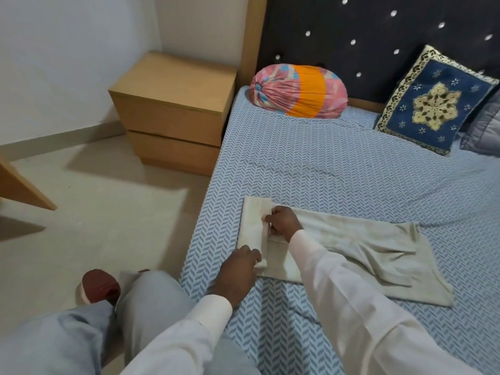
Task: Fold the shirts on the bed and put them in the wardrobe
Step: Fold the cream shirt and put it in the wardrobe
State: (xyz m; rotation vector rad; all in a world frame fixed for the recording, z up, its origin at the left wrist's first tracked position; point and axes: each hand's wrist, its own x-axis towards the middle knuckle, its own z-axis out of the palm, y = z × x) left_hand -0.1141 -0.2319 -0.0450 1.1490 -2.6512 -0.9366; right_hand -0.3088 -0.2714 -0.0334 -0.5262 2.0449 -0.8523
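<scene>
Two hands hold one beige shirt, which lies flat on the bed close to its floor-side edge. The shirt's long axis runs across the bed, from that edge toward the bed's middle. The end at the edge is already turned over into a narrow band, and the loose end spreads toward the middle.

Your left hand grips the band's corner nearest the foot of the bed. Your right hand seems to pinch the band's free edge further toward the head, though its fingertips are partly hidden. Your right arm crosses the unfolded cloth, so it is probably the one to carry the next fold toward the bed's middle.

The sheet looks soft and slightly creased. A bolster and a cushion sit at the bed's head, with a wooden cabinet beside it. No wardrobe shows.
</scene>
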